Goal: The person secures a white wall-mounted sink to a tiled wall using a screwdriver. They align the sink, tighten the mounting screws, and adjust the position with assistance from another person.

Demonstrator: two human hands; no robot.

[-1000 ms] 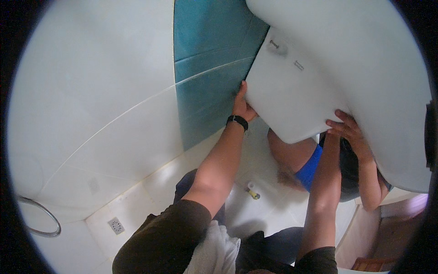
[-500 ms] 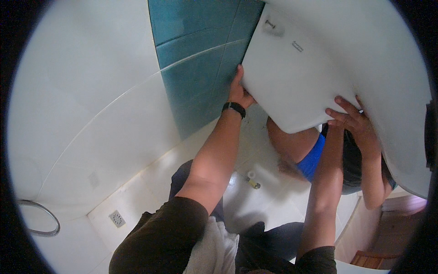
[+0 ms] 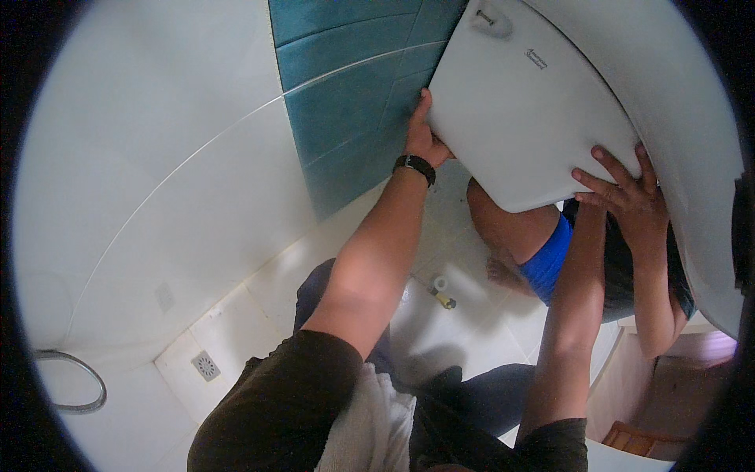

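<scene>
A white toilet tank (image 3: 519, 118), with a small metal lever near its far end, is held tilted in front of me. My left hand (image 3: 429, 135) grips its left edge, thumb against the side and fingers curled underneath; a dark band circles that wrist. At the near right end of the tank, my right hand (image 3: 591, 201) holds the lower edge, its fingers mostly hidden by the tank and by another person's hand. That person's hand (image 3: 631, 189) lies spread on the tank's right corner. Of this person, a bent leg and blue shorts (image 3: 549, 263) show below the tank.
A large curved white surface (image 3: 700, 165) runs along the right. White and teal wall tiles (image 3: 346, 118) rise at left. On the floor are a small brass-coloured fitting (image 3: 445, 299), a white ring (image 3: 440, 282) and a square drain (image 3: 206, 365). A metal shower hose (image 3: 98, 385) hangs at far left.
The toilet tank and the hands on it have shifted slightly up and right in view. The view itself has moved a little too. Both my hands keep their hold.
</scene>
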